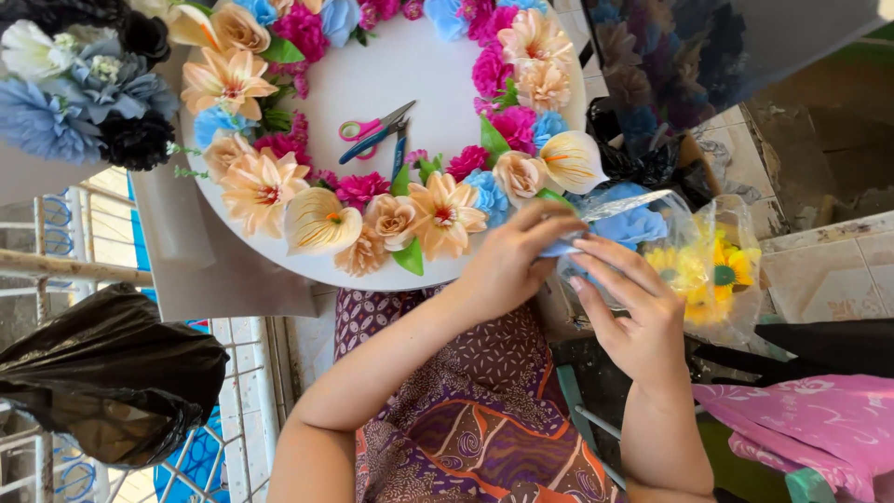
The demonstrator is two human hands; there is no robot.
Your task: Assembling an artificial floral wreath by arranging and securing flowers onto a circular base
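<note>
1. One round white board is lying just above the person's lap, ringed with artificial flowers in peach, magenta and blue; its top edge is running out of the picture, so the ring is not showing whole.
2. One black plastic bag is sitting at lower left beside white railings; what it is holding cannot be made out.
3. One second flower cluster, in pale blue, grey, black and white, is sitting at upper left, cut off by the frame.
4. One pink patterned cloth is lying at lower right, partly out of view.
5. One clear plastic bag of yellow flowers is resting to the right of the hands; the blooms are overlapping, so an exact count is not possible.
6. Two hands are working close together just below the board's lower right rim. The left hand is pinching a pale blue piece with thumb and fingertips. The right hand is gripping a clear wrapper holding one blue flower, which is sitting between the board's edge and the yellow flowers. Whether the pale blue piece belongs to that flower is hard to tell.
7. Three cream calla-shaped flowers are showing on the ring: one at lower left, one at right, one at upper left, cropped.
8. One pair of scissors, with one pink and one blue handle, is lying slightly open on the bare white centre.
</note>
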